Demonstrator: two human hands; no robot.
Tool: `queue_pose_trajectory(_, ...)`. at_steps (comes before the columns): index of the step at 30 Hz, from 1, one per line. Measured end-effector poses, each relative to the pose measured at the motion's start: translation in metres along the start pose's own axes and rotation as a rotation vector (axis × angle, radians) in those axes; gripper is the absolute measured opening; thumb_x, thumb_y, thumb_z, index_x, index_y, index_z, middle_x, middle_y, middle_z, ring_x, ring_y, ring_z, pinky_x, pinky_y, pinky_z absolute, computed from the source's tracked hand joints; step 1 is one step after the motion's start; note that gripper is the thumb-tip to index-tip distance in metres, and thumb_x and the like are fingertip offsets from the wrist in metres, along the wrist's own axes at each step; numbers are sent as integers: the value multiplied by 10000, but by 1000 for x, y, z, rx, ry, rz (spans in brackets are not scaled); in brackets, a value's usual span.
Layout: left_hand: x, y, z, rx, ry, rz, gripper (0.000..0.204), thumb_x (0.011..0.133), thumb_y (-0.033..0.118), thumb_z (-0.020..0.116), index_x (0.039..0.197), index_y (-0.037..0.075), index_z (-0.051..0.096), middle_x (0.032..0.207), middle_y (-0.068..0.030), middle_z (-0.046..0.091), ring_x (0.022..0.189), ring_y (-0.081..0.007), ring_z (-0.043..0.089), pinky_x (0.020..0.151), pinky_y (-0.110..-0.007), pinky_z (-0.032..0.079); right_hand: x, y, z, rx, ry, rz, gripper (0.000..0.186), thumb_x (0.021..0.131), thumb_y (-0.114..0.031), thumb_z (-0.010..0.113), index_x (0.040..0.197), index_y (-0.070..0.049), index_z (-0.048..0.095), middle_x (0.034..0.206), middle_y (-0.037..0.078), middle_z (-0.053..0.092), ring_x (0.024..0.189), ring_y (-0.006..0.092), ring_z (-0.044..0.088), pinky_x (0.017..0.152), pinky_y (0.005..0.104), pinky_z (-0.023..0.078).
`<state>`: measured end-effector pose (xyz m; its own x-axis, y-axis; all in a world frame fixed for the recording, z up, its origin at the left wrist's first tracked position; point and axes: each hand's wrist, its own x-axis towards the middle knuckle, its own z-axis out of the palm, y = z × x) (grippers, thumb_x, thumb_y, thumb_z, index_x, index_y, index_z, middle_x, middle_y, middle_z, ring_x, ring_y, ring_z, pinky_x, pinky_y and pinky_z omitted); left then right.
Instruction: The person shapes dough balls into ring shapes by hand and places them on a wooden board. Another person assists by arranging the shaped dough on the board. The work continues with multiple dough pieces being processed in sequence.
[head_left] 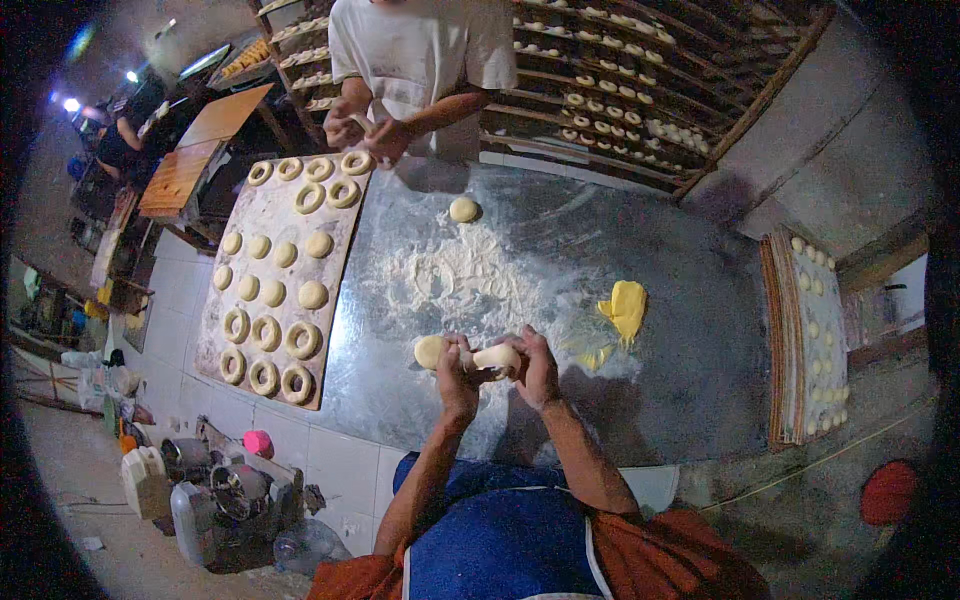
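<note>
Both hands meet over the near edge of a metal-topped table (690, 350). Between them is a pale piece of dough (497, 357); my left hand (458, 382) grips its left end and my right hand (538, 372) curls round its right end. A dark gap shows below the dough, and the fingers partly cover its shape. Just left of my left hand lies a round dough ball (428, 352). Another dough ball (464, 210) sits farther off, past the spread white flour (455, 278). To the right is a smeared yellow, butter-like lump (627, 308).
Along the table's left lies a wooden board (275, 225) with dough rings (265, 334) and balls. Across the table, a co-worker (425, 75) handles dough. Racks (620, 85) of dough stand behind. Stacked boards (785, 340) lean at right; jugs (192, 520) stand on the floor.
</note>
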<state>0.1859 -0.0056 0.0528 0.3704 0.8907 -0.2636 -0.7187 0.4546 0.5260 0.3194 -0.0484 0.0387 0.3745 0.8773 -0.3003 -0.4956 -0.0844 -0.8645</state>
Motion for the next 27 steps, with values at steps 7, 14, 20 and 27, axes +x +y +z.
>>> queue_pose_trajectory(7, 2, -13, 15, 678, 158, 468, 263, 941, 281, 387, 804, 65, 446, 633, -90, 433, 580, -294, 499, 486, -398, 397, -13, -13, 25, -754, 4, -386, 502, 950, -456, 384, 729, -46, 571, 554, 57, 483, 472, 162, 442, 477, 351, 363)
queue_pose_trajectory(14, 9, -6, 0, 1340, 79, 1013, 244, 929, 231, 409, 743, 82, 458, 610, -48, 397, 563, -249, 434, 545, -385, 386, -10, -30, 51, -986, -257, -303, 438, 938, -347, 390, 759, 23, 542, 616, 216, 550, 519, 325, 544, 508, 437, 388)
queue_pose_trajectory(20, 23, 19, -25, 1558, -3, 752, 254, 902, 218, 469, 683, 92, 489, 653, -22, 492, 607, -191, 517, 534, -313, 388, -3, -4, 65, -1179, -263, -503, 354, 918, -303, 419, 874, -3, 600, 611, 172, 564, 556, 360, 550, 557, 456, 429)
queue_pose_trajectory(27, 29, 63, -48, 717, -20, 324, 158, 882, 176, 476, 737, 122, 443, 625, -13, 462, 591, -182, 497, 528, -341, 386, 12, 6, 114, -882, -175, -168, 563, 926, -459, 447, 709, 45, 572, 588, 109, 555, 484, 219, 498, 503, 368, 404)
